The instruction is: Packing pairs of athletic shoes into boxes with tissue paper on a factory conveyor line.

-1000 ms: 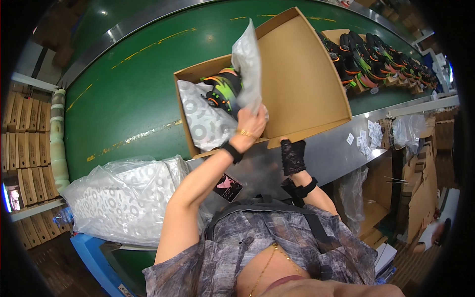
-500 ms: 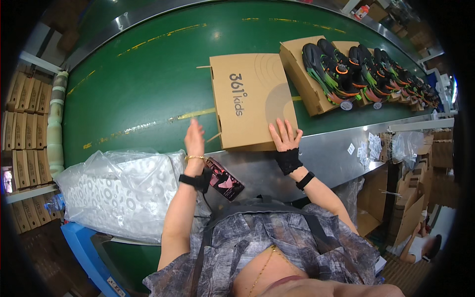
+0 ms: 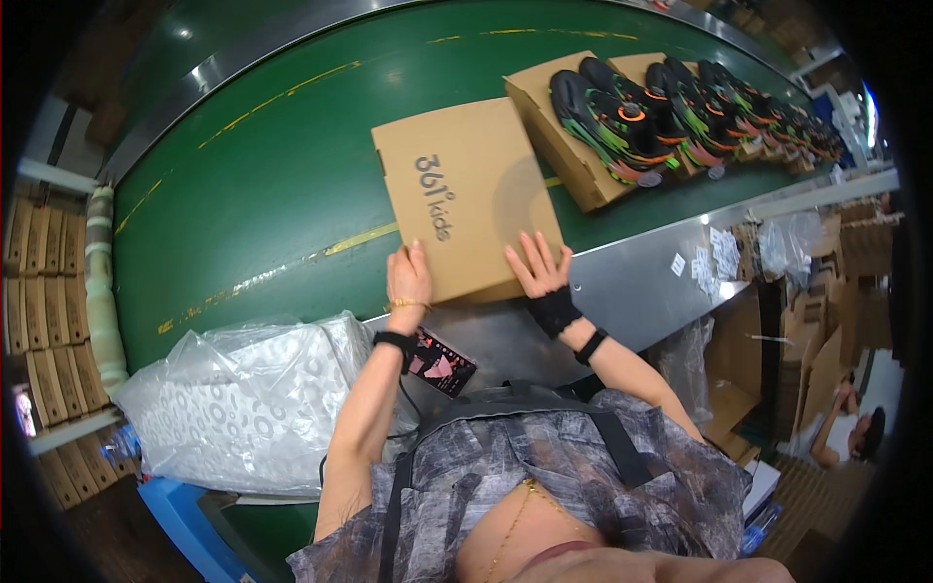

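A brown cardboard shoebox with its lid down lies on the green conveyor belt in front of me. My left hand touches the box's near left corner, its fingers stretched along the left side and edge. My right hand, in a black fingerless glove, rests with spread fingers on the lid near its right corner. To the right, a shoebox carries a pair of black shoes with green and orange trim. More boxes with similar shoes stretch away behind it.
A plastic-wrapped stack of patterned white paper sits at my left, next to a dark picture card or phone on the metal edge. White labels lie at the right. Stacked boxes stand far left; another person is at lower right.
My left hand has come down to the box's near left corner. Tabs that stuck out on that side no longer show. The whole scene has shifted left in view.
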Demonstrator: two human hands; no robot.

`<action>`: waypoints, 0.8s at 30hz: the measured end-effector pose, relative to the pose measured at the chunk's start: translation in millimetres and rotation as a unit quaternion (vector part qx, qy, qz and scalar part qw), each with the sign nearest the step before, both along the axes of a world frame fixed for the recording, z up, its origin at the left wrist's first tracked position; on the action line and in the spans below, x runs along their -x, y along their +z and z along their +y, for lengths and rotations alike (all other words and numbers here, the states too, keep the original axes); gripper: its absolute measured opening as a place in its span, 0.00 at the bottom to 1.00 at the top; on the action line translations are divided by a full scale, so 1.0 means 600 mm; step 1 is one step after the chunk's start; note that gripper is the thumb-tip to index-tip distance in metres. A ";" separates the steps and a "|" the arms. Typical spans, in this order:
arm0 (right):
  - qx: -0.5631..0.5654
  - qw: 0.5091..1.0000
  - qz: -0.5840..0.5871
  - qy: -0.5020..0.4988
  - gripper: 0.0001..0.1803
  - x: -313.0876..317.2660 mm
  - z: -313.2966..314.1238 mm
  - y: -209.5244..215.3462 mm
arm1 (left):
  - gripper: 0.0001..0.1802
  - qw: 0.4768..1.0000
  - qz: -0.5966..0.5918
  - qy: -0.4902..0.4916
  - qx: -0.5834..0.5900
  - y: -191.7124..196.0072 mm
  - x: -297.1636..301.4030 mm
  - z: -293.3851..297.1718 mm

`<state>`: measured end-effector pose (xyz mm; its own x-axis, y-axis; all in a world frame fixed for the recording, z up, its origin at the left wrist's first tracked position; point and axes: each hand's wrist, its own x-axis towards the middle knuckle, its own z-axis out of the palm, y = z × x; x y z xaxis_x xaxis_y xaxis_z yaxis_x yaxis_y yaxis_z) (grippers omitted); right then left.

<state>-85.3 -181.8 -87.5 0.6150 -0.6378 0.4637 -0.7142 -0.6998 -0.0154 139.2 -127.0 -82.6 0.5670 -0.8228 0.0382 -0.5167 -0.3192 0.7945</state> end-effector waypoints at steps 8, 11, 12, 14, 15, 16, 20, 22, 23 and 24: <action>-0.039 0.999 0.000 0.016 0.21 -0.022 -0.029 0.085 | 0.34 0.820 0.564 -0.052 -0.079 0.033 -0.060 -0.049; -0.010 0.999 -0.011 0.043 0.21 -0.028 -0.028 0.171 | 0.31 0.760 0.645 -0.079 -0.005 0.074 -0.064 -0.037; -0.015 0.996 -0.035 0.078 0.20 -0.016 -0.036 0.188 | 0.30 0.766 0.641 -0.059 0.010 0.083 -0.055 -0.033; -0.015 0.992 -0.061 0.111 0.19 0.005 -0.048 0.220 | 0.28 0.772 0.633 -0.029 0.053 0.101 -0.049 -0.007; 0.031 0.989 -0.068 0.128 0.18 0.017 -0.052 0.234 | 0.28 0.771 0.632 -0.021 0.076 0.108 -0.052 0.015; 0.074 0.983 -0.074 0.147 0.18 0.028 -0.058 0.243 | 0.27 0.787 0.606 -0.020 0.114 0.122 -0.057 0.038; 0.125 0.980 -0.123 0.097 0.15 0.102 -0.155 0.229 | 0.22 0.863 0.406 0.105 0.281 0.177 -0.111 0.207; 0.097 0.990 -0.103 0.013 0.13 0.168 -0.235 0.205 | 0.21 0.865 0.324 0.155 0.351 0.186 -0.144 0.313; 0.075 0.992 -0.095 -0.029 0.12 0.191 -0.276 0.197 | 0.21 0.871 0.231 0.222 0.373 0.188 -0.149 0.374; 0.087 0.990 -0.095 -0.052 0.12 0.206 -0.315 0.196 | 0.22 0.892 0.170 0.262 0.326 0.198 -0.154 0.442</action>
<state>-208.7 -370.6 29.9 0.4412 -0.5925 0.6741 -0.7779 -0.6270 -0.0419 231.6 138.2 36.2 0.9377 -0.3069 0.1631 -0.1248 0.1408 0.9821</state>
